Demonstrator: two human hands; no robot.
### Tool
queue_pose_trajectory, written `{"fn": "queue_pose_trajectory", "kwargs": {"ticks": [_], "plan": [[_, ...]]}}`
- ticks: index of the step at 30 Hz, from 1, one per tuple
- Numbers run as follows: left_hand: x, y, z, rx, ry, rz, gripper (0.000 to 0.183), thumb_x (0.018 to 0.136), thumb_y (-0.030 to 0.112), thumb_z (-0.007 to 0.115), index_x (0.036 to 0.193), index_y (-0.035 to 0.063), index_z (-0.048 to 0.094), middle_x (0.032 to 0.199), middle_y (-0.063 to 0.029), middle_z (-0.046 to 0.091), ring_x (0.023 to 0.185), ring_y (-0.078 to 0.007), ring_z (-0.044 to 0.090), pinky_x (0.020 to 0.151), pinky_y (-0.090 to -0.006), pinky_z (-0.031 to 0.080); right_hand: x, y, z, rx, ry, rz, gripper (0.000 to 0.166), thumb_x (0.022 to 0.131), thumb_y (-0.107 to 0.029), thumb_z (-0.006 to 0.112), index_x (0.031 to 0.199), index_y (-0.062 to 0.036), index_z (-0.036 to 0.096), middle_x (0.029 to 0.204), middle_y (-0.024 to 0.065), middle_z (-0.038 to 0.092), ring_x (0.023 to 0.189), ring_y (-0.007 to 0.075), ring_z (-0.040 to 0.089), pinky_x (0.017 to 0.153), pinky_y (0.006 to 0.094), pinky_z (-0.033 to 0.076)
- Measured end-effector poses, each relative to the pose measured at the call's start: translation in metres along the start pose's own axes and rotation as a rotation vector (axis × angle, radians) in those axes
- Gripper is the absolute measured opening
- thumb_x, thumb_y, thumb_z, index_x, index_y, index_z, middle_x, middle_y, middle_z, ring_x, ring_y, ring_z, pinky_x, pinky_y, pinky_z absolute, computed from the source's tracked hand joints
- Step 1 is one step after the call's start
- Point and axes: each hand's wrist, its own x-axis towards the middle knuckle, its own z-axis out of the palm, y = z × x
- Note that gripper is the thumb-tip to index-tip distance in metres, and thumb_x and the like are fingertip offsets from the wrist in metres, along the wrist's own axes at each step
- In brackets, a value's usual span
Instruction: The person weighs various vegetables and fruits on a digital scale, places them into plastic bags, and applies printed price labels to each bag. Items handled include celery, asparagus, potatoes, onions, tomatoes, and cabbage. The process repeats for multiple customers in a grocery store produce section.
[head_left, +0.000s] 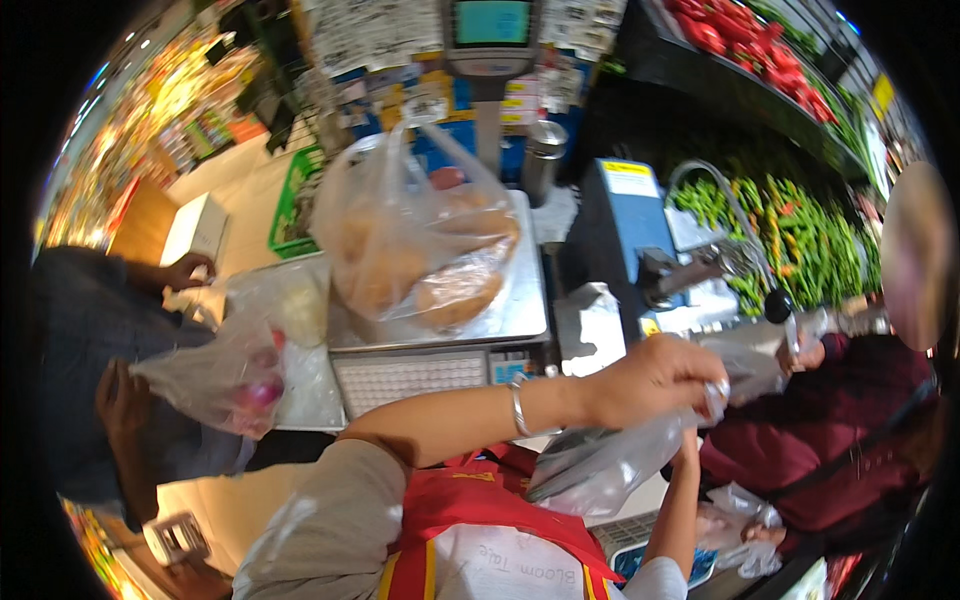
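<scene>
My left hand (660, 379) reaches across to the right, its fingers closed on the gathered neck of a clear plastic bag (611, 461). The bag hangs below the hand; its contents are blurred. My right hand (688, 442) is beside the bag's neck, mostly hidden behind bag and left hand, so its grip cannot be made out. On the metal plate of the weighing scale (536, 300) rests a large clear plastic bag of brown, rounded produce (382, 262), its handles standing up. The scale's keypad (412, 379) faces me, with a lit display (492, 24) above.
A person (112, 330) at the left holds a bag with onions (259, 397). Another person in dark red (817, 427) stands close at right with bags. A blue bag-sealing device (637, 225), a green basket (296, 210), green chillies (810, 247) and red peppers (750, 45) surround the scale.
</scene>
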Motion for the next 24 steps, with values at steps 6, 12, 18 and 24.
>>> {"fn": "queue_pose_trajectory", "kwargs": {"ticks": [6, 12, 18, 24], "plan": [[-0.069, 0.062, -0.028, 0.213, 0.069, 0.029, 0.009, 0.080, 0.007, 0.053, 0.079, -0.0019, 0.056, 0.073, -0.0083, 0.059, 0.070, -0.0192, 0.061, 0.063, -0.0301, 0.046, -0.067, 0.027, 0.103, 0.314, -0.003, 0.120, 0.040, 0.077, -0.008, 0.066, 0.111, -0.0089, 0.046, 0.091, 0.0018, 0.053, 0.077, 0.0097, 0.054, 0.061, 0.0224, 0.044], [-0.194, 0.169, -0.077, 0.487, 0.504, -0.112, 0.021, 0.078, 0.019, 0.062, 0.077, -0.0016, 0.062, 0.078, -0.0124, 0.061, 0.071, -0.0215, 0.059, 0.063, -0.0308, 0.045, -0.089, 0.009, 0.175, 0.000, -0.590, 0.175, 0.042, 0.079, -0.014, 0.066, 0.113, -0.0086, 0.042, 0.098, 0.0055, 0.052, 0.082, 0.0138, 0.054, 0.073, 0.0314, 0.048], [-0.304, 0.232, -0.084, 0.498, 1.114, 0.083, 0.020, 0.081, 0.014, 0.061, 0.092, -0.0025, 0.057, 0.086, -0.0096, 0.059, 0.079, -0.0167, 0.059, 0.072, -0.0270, 0.047, -0.056, -0.069, 0.270, -0.542, -0.283, -0.867, 0.044, 0.072, -0.012, 0.070, 0.110, -0.0026, 0.050, 0.101, 0.0142, 0.055, 0.092, 0.0268, 0.054, 0.080, 0.0325, 0.043], [-0.347, 0.250, -0.110, 0.556, 1.404, 0.366, 0.017, 0.089, 0.006, 0.049, 0.103, -0.0042, 0.053, 0.093, -0.0100, 0.058, 0.081, -0.0156, 0.058, 0.077, -0.0265, 0.048, -0.029, -0.099, 0.355, -0.864, -0.121, -1.315, 0.048, 0.065, -0.016, 0.073, 0.108, -0.0053, 0.053, 0.113, 0.0114, 0.051, 0.112, 0.0296, 0.044, 0.099, 0.0474, 0.025]]}}
